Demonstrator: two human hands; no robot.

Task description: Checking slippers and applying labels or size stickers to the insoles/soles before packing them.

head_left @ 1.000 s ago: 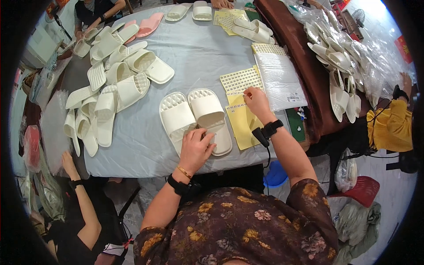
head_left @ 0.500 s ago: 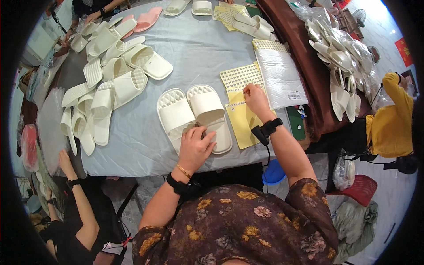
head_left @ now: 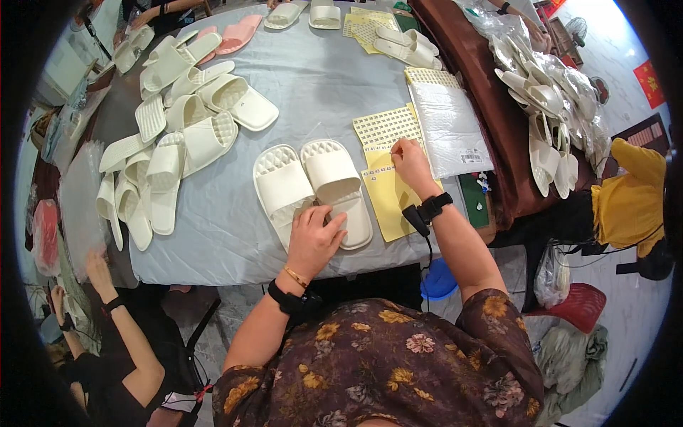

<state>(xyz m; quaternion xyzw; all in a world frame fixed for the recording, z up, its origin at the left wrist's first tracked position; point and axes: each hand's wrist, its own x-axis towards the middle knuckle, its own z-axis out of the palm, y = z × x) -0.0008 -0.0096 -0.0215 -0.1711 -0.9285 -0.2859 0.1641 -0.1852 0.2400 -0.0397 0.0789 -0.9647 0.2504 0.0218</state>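
A pair of cream slippers, a left slipper and a right slipper, lies side by side in front of me, toes pointing away. My left hand rests over their heel ends, its fingers loosely bent and apart, touching the insoles. To the right lies a yellow sticker sheet with rows of small printed labels, partly peeled bare. Over its right edge is my right hand, thumb and forefinger pinched together at a row of labels. Whatever is between those fingertips is too small to make out.
A heap of cream slippers covers the table's left side, with a pink slipper behind. A white padded pack lies beyond my right hand. More bagged slippers stand at right. At lower left is a co-worker's arm.
My left hand stays on the slippers. My right hand has shifted only slightly over the sticker sheet, still pinched. The co-worker's hands at lower left have moved.
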